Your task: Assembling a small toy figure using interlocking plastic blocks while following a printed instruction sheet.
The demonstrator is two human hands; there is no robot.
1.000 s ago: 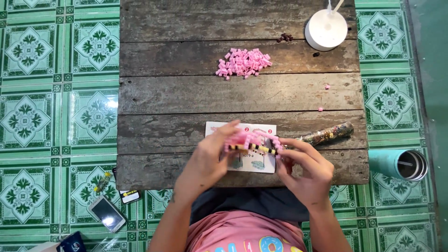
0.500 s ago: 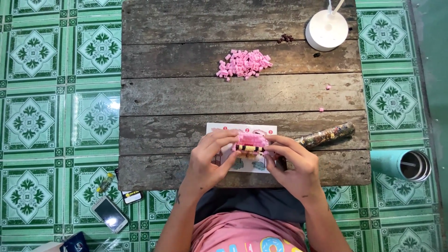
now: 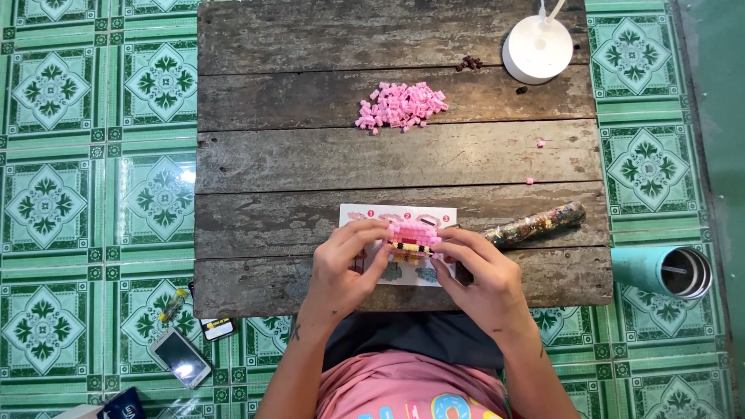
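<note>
Surface (image 3: 310,155): wooden planks; the middle planks lie bare, and the hands work at the near edge.
Model (image 3: 413,237): small pink brick build, held above the sheet (image 3: 357,211).
Left hand (image 3: 347,262): grip closed on the model's left end.
Right hand (image 3: 479,273): grip pinching its right end.
Bricks (image 3: 402,105): loose pink pile, well apart, toward the far edge.

A home setting, likely a living space: a low, weathered plank tabletop (image 3: 310,155) sits on green patterned floor tiles (image 3: 93,116), a phone (image 3: 180,357) lying on them.
</note>
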